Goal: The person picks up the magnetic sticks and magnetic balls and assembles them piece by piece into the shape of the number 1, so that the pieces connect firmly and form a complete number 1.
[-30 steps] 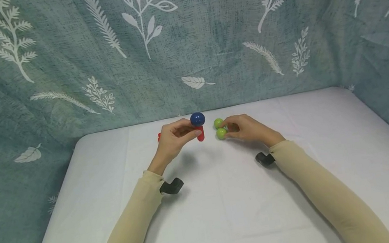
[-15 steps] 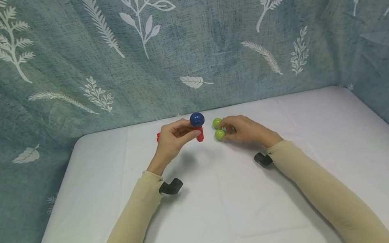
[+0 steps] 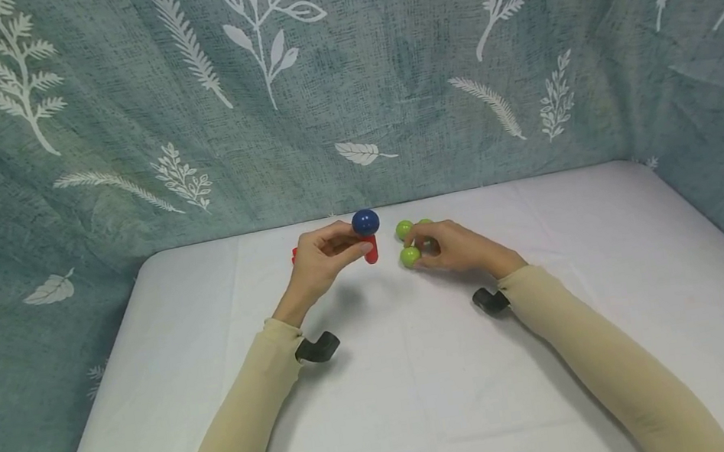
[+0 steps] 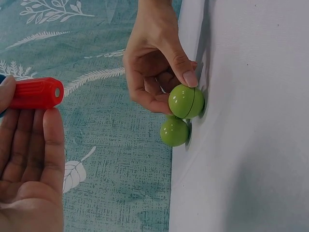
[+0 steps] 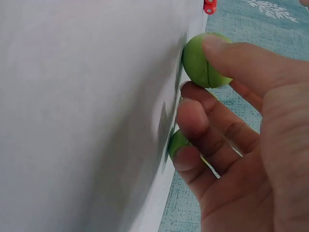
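My left hand (image 3: 325,258) pinches a ridged red stick (image 3: 371,250) by thumb and fingers, well above the table. A dark blue ball (image 3: 365,222) sits on the stick's upper end. In the left wrist view the stick's free end shows a round grey spot (image 4: 57,92). My right hand (image 3: 451,244) pinches a green ball (image 3: 410,257) between thumb and index finger, low at the tabletop. A thin seam runs round this ball, plain in the right wrist view. Just behind it lies a second green ball (image 3: 404,230). A third green ball (image 3: 427,221) is partly hidden behind the right hand.
Red pieces (image 3: 294,255) stick out behind my left hand, mostly hidden by it. A white cloth covers the table (image 3: 410,373). Close behind its far edge hangs a green-blue curtain (image 3: 425,132) with white leaf prints.
My right hand has drawn the near green ball slightly toward me, away from the one behind. A third green ball has come into view. The left hand holds nearly still.
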Demonstrator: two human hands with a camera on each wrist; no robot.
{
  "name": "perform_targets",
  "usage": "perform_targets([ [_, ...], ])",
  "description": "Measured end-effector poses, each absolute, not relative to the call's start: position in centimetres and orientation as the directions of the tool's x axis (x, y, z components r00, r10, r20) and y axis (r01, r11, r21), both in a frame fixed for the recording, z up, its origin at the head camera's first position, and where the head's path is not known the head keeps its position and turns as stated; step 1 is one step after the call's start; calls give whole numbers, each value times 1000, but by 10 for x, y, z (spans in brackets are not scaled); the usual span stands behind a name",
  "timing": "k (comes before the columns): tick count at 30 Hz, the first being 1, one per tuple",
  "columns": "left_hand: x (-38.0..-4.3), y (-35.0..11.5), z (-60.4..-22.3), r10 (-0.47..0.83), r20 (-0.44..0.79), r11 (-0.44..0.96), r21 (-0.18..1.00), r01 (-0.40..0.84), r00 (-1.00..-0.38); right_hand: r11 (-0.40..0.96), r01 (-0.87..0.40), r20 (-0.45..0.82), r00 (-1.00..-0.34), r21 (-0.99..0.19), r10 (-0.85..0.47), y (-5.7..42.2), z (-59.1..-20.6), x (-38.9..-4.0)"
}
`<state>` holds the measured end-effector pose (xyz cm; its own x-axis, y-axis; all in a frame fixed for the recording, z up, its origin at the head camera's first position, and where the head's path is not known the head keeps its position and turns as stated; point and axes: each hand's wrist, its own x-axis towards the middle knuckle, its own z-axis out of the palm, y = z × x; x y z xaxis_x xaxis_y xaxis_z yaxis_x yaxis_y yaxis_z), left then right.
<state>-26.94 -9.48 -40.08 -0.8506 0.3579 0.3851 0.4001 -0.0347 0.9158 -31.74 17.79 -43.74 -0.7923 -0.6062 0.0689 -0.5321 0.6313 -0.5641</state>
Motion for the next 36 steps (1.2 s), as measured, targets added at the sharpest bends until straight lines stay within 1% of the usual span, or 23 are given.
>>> perform_targets([
  [10,-269,-95,-401,361,378,-47,921,388,-853,591,-530,71,-777,-608,-625,179,-442,-316],
  [25,-270,-95,-402,364,378,-66,922,382,-851,591,-493,53,-794,-638,-606,180,-443,-313],
  [31,-271,-95,-402,365,383,-55,919,391,-849,586,-509,76,-792,-630,-606,182,-444,-312],
  [36,-271,-95,-399,359,384,-46,918,395,-851,537,-540,123,-770,-648,-626,179,-437,-306],
])
